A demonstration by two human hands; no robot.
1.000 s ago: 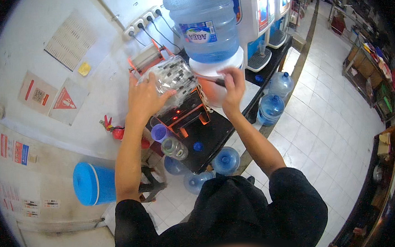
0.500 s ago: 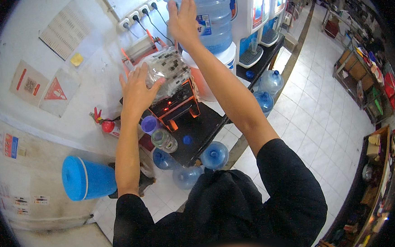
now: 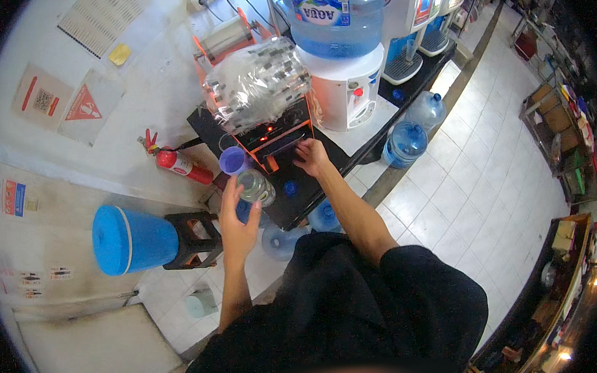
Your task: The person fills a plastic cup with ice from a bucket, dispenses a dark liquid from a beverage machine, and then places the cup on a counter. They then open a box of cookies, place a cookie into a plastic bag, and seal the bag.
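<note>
A black machine with an orange frame [image 3: 268, 131] stands on a black table [image 3: 293, 204]. Crinkled clear plastic over a dark-and-white checked pattern [image 3: 258, 83] covers its top, and red lights glow on its front. My right hand [image 3: 312, 158] is at the machine's lower front edge, fingers bent and somewhat apart; whether they touch it I cannot tell. Low in front of the table, my left hand [image 3: 238, 224] is open, fingers spread, beside a clear jar [image 3: 256, 188]. It seems to hold nothing. A purple cup [image 3: 233, 161] stands behind the jar.
Right of the machine stands a white water dispenser [image 3: 349, 91] with a big blue bottle [image 3: 336, 20]. More large bottles [image 3: 405, 144] stand by the table. A red fire extinguisher [image 3: 181, 165] is at the wall, and a blue bucket [image 3: 132, 239] sits on a dark stool [image 3: 191, 241].
My right hand has come down from the big water bottle to the machine's lower front. My left hand has left the plastic-covered top and dropped beside the jar. The view has shifted slightly.
</note>
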